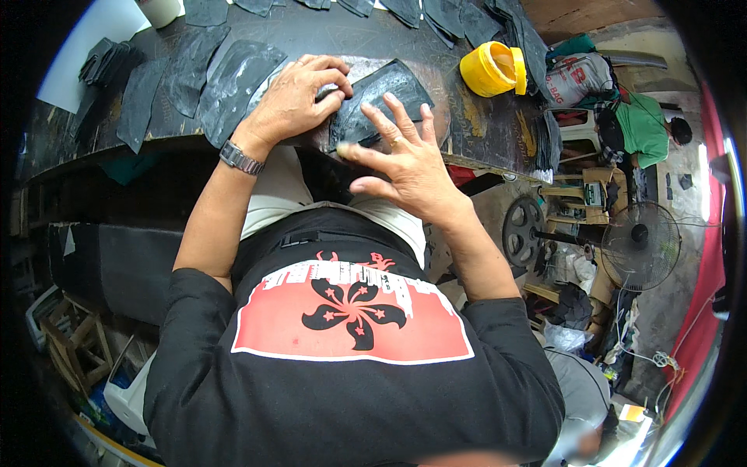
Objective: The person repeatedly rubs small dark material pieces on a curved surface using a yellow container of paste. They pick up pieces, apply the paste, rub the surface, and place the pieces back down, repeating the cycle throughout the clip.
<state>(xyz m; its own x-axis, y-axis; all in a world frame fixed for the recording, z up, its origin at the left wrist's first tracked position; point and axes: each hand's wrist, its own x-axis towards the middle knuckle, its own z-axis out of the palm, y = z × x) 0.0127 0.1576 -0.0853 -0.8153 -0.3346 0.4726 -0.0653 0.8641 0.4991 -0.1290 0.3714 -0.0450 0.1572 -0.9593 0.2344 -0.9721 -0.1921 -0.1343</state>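
- Left hand (292, 97) presses flat, fingers curled, on a dark rubber piece (385, 97) at the bench's (482, 128) near edge.
- Right hand (408, 167) hovers over it, fingers spread open, gripping nothing.
- Risk: the piece, overhanging the edge, could slide off if the pressing hand lifts.

A dark, scuffed tabletop (311, 31) is carrying flat black rubber pieces. One piece (381, 97) is lying right under the fingers (331, 78). A larger piece (233, 86) is lying just left of the fingers, with narrower pieces (144, 101) lying beyond it. More pieces (436, 15) are lying along the far edge. A yellow tub (492, 68) is lying tipped over, right of the fingers.
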